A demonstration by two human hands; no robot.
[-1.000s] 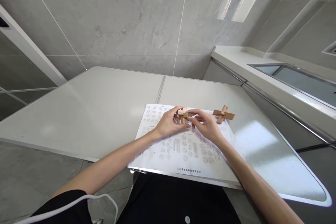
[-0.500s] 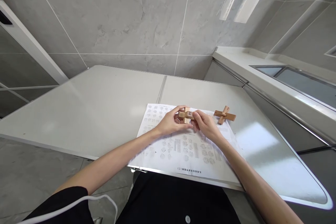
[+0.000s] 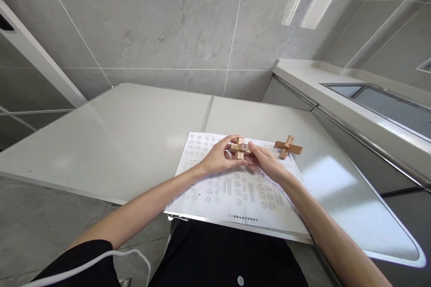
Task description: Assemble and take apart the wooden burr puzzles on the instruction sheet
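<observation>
A small wooden interlocking puzzle point(image 3: 239, 147) made of pale crossed bars is held between both hands, just above a printed instruction sheet point(image 3: 232, 193). My left hand point(image 3: 218, 158) curls around its left side, fingers pinching the bars. My right hand point(image 3: 266, 161) grips its right side with thumb and fingers closed on it. A second, darker wooden cross puzzle point(image 3: 288, 147) lies on the sheet's far right corner, a short way beyond my right hand and untouched.
The sheet lies on a pale grey table point(image 3: 128, 139) with a seam down its middle. A tiled wall rises behind. A white counter point(image 3: 340, 94) with a sunken basin runs along the right. A white cable crosses my dark clothing at the bottom left.
The puzzle has been turned in my fingers and more bars now cross each other. My right hand has moved in closer against it. The darker cross puzzle has stayed put.
</observation>
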